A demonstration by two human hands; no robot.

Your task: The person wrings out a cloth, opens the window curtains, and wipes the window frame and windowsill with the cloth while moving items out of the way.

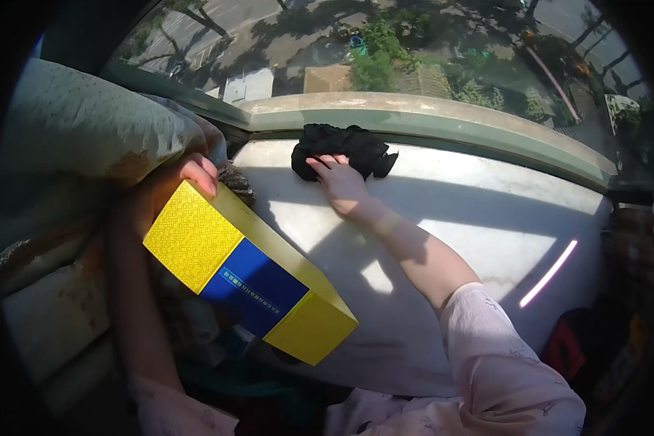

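Note:
My left hand [200, 174] grips the top end of a long yellow and blue box [254, 287], its fingers bent over the upper edge. The box hangs tilted in front of the sill, with a line of small print on its blue band. My right hand [341, 185] reaches across the white windowsill [443, 192] and presses on a bunched black cloth [341, 145], fingers curled into it. This cloth lies at the far edge of the sill, against the window frame. The left thumb is hidden.
A green window frame [443, 123] borders the far side, with trees and paving outside the glass. At left, a large worn pale roll or pipe [102, 123] stands close to my left arm. Dark and red items [567, 341] sit at the right.

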